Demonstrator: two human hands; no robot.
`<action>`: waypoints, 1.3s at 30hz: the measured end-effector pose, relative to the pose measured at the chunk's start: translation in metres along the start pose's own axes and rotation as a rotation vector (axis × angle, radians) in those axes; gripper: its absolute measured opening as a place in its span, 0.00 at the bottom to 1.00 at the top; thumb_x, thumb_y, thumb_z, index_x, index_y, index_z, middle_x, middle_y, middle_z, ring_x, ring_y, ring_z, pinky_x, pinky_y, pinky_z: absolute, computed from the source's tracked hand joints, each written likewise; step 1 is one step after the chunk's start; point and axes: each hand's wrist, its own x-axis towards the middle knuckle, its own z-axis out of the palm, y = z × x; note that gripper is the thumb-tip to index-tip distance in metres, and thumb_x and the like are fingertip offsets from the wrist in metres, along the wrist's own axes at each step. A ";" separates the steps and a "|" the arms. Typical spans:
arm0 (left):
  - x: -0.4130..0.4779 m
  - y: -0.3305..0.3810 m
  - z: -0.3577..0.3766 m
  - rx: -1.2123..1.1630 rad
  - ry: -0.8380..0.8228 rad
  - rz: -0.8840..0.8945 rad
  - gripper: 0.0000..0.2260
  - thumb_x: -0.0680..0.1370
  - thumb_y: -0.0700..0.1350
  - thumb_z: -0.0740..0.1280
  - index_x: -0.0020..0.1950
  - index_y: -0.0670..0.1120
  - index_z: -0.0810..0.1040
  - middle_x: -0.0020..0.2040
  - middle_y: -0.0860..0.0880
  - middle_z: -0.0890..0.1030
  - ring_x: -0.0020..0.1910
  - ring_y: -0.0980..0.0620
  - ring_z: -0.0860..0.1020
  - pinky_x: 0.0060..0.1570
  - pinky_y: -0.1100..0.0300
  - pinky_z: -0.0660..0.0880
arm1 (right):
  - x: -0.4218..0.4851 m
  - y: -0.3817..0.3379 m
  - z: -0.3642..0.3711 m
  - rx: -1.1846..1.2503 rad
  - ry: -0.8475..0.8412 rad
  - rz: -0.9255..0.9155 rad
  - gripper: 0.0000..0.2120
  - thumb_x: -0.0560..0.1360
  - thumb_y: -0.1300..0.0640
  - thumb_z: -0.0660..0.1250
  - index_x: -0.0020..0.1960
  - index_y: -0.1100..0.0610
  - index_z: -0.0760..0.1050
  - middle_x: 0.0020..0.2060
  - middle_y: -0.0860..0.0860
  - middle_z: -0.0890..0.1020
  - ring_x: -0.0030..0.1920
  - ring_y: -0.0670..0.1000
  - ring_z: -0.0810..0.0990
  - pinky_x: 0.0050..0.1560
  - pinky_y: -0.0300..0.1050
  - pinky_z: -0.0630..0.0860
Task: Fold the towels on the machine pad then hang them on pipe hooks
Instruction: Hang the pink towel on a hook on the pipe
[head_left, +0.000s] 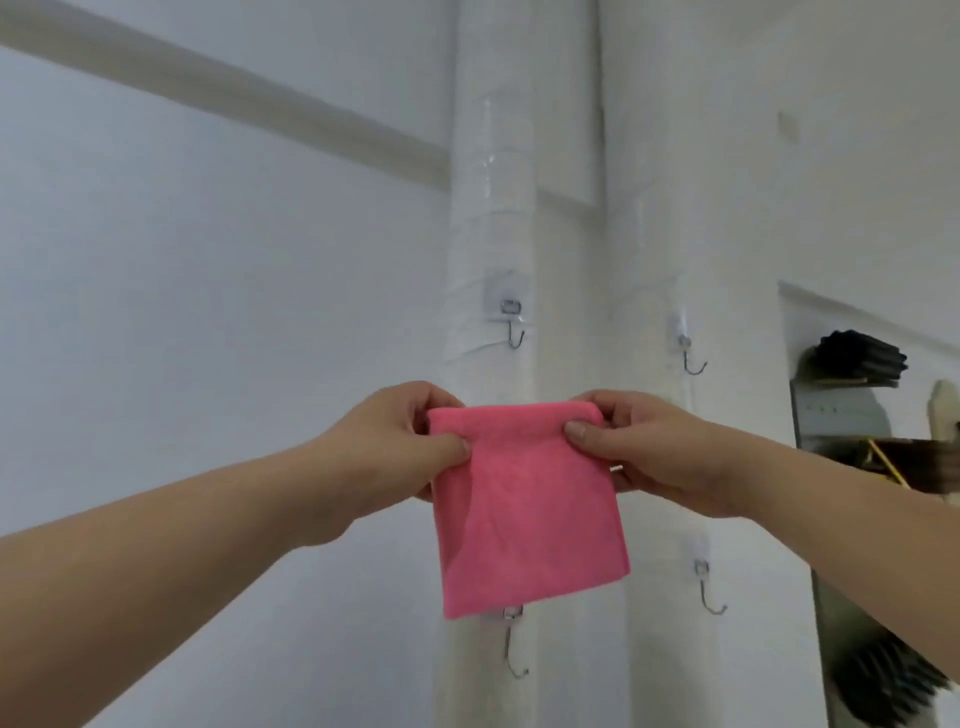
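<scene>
A folded pink towel hangs in the air in front of two white wrapped pipes. My left hand pinches its top left corner and my right hand pinches its top right corner. The left pipe carries an upper metal hook just above the towel and a lower hook whose mount the towel's bottom edge partly covers. The right pipe has an upper hook and a lower hook. All hooks hang bare.
White walls lie behind the pipes, with a pale beam running across the upper left. At the right edge a shelf unit holds dark folded items, and a dark bristly object sits low at the right.
</scene>
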 end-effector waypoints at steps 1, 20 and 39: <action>0.012 0.011 -0.002 0.002 0.030 0.020 0.08 0.78 0.39 0.69 0.56 0.48 0.80 0.50 0.46 0.87 0.46 0.50 0.87 0.44 0.58 0.84 | 0.010 -0.008 -0.010 -0.001 0.034 -0.023 0.09 0.82 0.58 0.67 0.61 0.58 0.79 0.49 0.52 0.84 0.48 0.49 0.84 0.52 0.49 0.83; 0.135 0.027 0.010 0.019 0.351 0.071 0.04 0.77 0.37 0.68 0.51 0.42 0.79 0.48 0.37 0.85 0.40 0.44 0.84 0.46 0.45 0.85 | 0.130 -0.028 -0.034 -0.080 0.483 -0.012 0.07 0.78 0.59 0.70 0.53 0.61 0.79 0.38 0.53 0.81 0.34 0.50 0.78 0.26 0.39 0.77; 0.123 0.035 0.006 0.551 0.210 0.567 0.12 0.79 0.44 0.69 0.56 0.58 0.87 0.49 0.57 0.87 0.50 0.57 0.82 0.55 0.56 0.80 | 0.097 -0.040 -0.045 -0.236 0.202 -0.280 0.09 0.81 0.59 0.67 0.57 0.52 0.85 0.48 0.50 0.88 0.44 0.46 0.84 0.42 0.37 0.82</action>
